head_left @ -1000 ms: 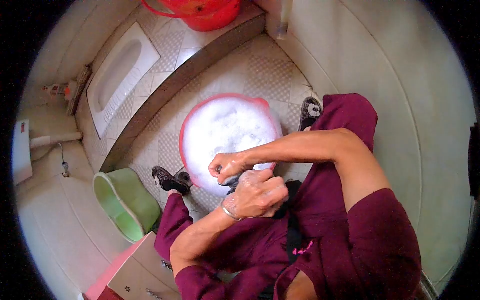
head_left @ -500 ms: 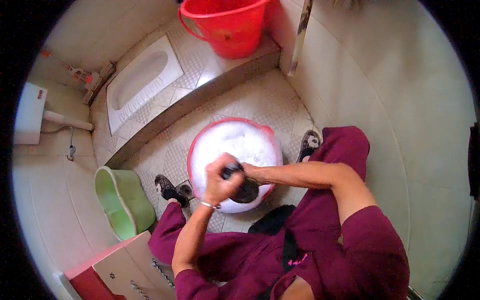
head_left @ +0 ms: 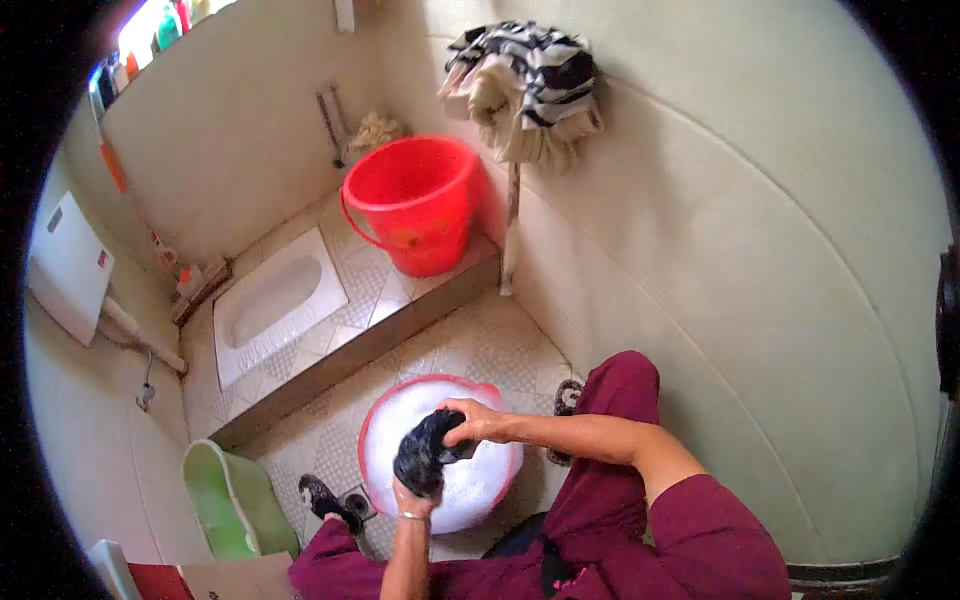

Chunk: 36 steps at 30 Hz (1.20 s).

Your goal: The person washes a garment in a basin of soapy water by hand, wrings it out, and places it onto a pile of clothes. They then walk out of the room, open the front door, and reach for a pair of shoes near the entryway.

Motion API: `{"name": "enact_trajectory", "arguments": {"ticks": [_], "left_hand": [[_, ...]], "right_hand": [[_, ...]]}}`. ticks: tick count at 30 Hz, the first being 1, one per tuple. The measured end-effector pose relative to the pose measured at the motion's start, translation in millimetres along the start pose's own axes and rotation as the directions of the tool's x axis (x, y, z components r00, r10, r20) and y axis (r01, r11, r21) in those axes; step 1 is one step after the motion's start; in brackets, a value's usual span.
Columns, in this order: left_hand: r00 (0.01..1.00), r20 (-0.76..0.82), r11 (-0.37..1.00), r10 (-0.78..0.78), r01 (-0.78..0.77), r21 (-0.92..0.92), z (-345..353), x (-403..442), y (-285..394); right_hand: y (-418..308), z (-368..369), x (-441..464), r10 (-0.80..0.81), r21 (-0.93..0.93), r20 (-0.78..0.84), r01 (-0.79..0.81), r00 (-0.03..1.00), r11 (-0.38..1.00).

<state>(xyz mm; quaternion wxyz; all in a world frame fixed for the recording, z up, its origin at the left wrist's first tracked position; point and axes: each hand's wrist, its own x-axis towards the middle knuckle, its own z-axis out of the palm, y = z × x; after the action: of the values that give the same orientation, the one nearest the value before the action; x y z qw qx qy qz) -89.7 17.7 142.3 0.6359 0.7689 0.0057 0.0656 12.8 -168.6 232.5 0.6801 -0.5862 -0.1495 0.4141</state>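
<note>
A wet, dark bunched cloth [head_left: 420, 455] hangs between my two hands, above a red-rimmed basin [head_left: 369, 420] filled with white foam [head_left: 468, 490]. My right hand [head_left: 474, 424] grips the cloth's upper right part, thumb and fingers closed on it. Below the cloth, my left hand [head_left: 413, 497], with a bracelet at the wrist, holds its lower end; its fingers are partly hidden behind the cloth.
On the raised step stand a red bucket [head_left: 425, 215] and a squat toilet [head_left: 270, 305]. A green tub [head_left: 235, 505] is at the lower left. Striped cloths [head_left: 535, 80] hang on a mop pole by the right wall.
The view has tilted up, showing the whole bucket and the hanging cloths. My hands have moved apart from their tight grip, and more of the dark cloth now shows between them.
</note>
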Motion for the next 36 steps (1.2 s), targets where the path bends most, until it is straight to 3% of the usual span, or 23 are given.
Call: {"name": "enact_trajectory", "arguments": {"ticks": [1, 3, 4, 5, 6, 7, 10, 12, 13, 14, 15, 17, 19, 20, 21, 22, 23, 24, 25, 26, 28, 32, 36], "left_hand": [[0.967, 0.057, 0.877, -0.249, 0.250, -0.411, 5.1, -14.8, -18.7], [0.835, 0.333, 0.247, -0.438, 0.468, -0.848, 12.7, -22.5, -9.1], [0.802, 0.447, -0.067, -0.396, 0.461, -0.885, 13.9, -27.2, 8.9], [0.672, 0.413, -0.128, -0.615, 0.431, -0.893, 16.3, -22.9, 16.5], [0.679, 0.405, -0.124, -0.612, 0.424, -0.897, 13.9, -17.3, 22.0], [0.685, 0.430, -0.174, -0.589, 0.411, -0.895, 7.4, -13.3, 26.1], [0.741, 0.406, -0.173, -0.534, 0.374, -0.911, -2.0, 5.5, 49.9], [0.783, 0.400, -0.083, -0.476, 0.413, -0.907, -8.5, 14.3, 51.0], [0.788, 0.394, -0.079, -0.474, 0.407, -0.910, -8.5, 16.2, 51.2], [0.771, 0.382, -0.055, -0.509, 0.414, -0.909, -7.9, 15.8, 50.4], [0.754, 0.367, -0.031, -0.545, 0.419, -0.907, -7.2, 16.6, 49.1], [0.735, 0.362, -0.035, -0.573, 0.419, -0.907, -5.1, 14.6, 44.9], [0.696, 0.364, -0.056, -0.619, 0.423, -0.904, -3.8, 12.4, 33.7], [0.703, 0.364, -0.060, -0.611, 0.417, -0.907, -2.3, 11.2, 25.7], [0.689, 0.367, -0.089, -0.625, 0.405, -0.910, -0.8, 9.3, 16.9], [0.673, 0.373, -0.117, -0.639, 0.394, -0.912, 0.2, 8.6, 10.3], [0.661, 0.361, -0.117, -0.658, 0.385, -0.916, 3.0, 8.5, 6.8], [0.652, 0.357, -0.106, -0.669, 0.391, -0.914, 5.6, 7.7, 6.2], [0.639, 0.354, -0.111, -0.683, 0.388, -0.915, 8.8, 7.2, 4.4], [0.624, 0.352, -0.115, -0.697, 0.387, -0.915, 10.9, 6.6, 2.6], [0.636, 0.390, -0.127, -0.666, 0.419, -0.899, 12.0, 9.2, -0.9], [0.610, 0.355, -0.104, -0.709, 0.408, -0.907, 13.0, 5.9, 16.1], [0.606, 0.331, -0.077, -0.723, 0.406, -0.911, 9.5, 4.1, 5.7]], "right_hand": [[-14.4, -0.2, -4.7, 0.009, -0.122, 0.014, -0.007, 1.000, 0.992], [-37.8, -3.7, -4.1, 0.016, -0.248, 0.028, -0.008, 0.999, 0.969], [-43.6, -5.6, 1.8, -0.269, -0.511, 0.070, 0.266, 0.961, 0.817], [-50.6, -6.4, 8.3, -0.505, -0.707, 0.188, 0.473, 0.842, 0.525], [-69.9, -3.7, 9.6, -0.427, -0.651, 0.142, 0.410, 0.893, 0.639], [-100.9, 0.2, 7.5, -0.541, -0.731, 0.210, 0.499, 0.814, 0.466], [-191.8, -7.2, 11.7, -0.722, -0.792, 0.192, 0.539, 0.665, 0.287], [-268.0, -12.1, 0.1, -0.845, -0.817, 0.164, 0.550, 0.508, 0.172], [-303.1, -16.5, -2.8, -0.873, -0.619, 0.090, 0.713, 0.479, 0.328], [-342.8, -22.8, -11.2, -0.951, -0.736, 0.117, 0.668, 0.285, 0.110], [-378.4, -37.1, -12.9, -0.946, -0.775, 0.066, 0.614, 0.316, 0.151], [-442.9, -56.9, -25.0, -0.998, -0.735, 0.002, 0.677, 0.067, 0.043], [-493.9, -80.8, -39.8, -0.969, -0.720, -0.244, 0.663, 0.033, 0.204], [-515.1, -110.3, -42.8, -0.963, -0.967, -0.014, 0.248, -0.268, -0.055], [-525.4, -133.3, -53.6, -0.930, -0.980, 0.168, 0.043, -0.327, -0.193], [-519.5, -142.2, -63.0, -0.826, -0.889, 0.402, -0.383, -0.395, -0.250], [-507.7, -141.5, -75.2, -0.866, -0.906, 0.389, -0.303, -0.314, -0.297], [-499.4, -173.5, -69.1, -0.877, -0.854, 0.391, -0.464, -0.278, -0.234], [-484.6, -207.7, -65.9, -0.878, -0.774, 0.453, -0.556, -0.153, -0.303], [-471.6, -198.3, -72.5, -0.995, -0.833, -0.008, -0.551, 0.095, -0.046], [-447.7, -189.8, -54.3, -0.972, -0.702, -0.096, -0.707, 0.214, -0.086], [-459.0, -172.8, -59.4, -0.942, -0.730, -0.245, -0.683, 0.228, 0.025], [-468.6, -189.4, -47.8, -0.932, -0.759, -0.229, -0.651, 0.280, -0.009]]}}
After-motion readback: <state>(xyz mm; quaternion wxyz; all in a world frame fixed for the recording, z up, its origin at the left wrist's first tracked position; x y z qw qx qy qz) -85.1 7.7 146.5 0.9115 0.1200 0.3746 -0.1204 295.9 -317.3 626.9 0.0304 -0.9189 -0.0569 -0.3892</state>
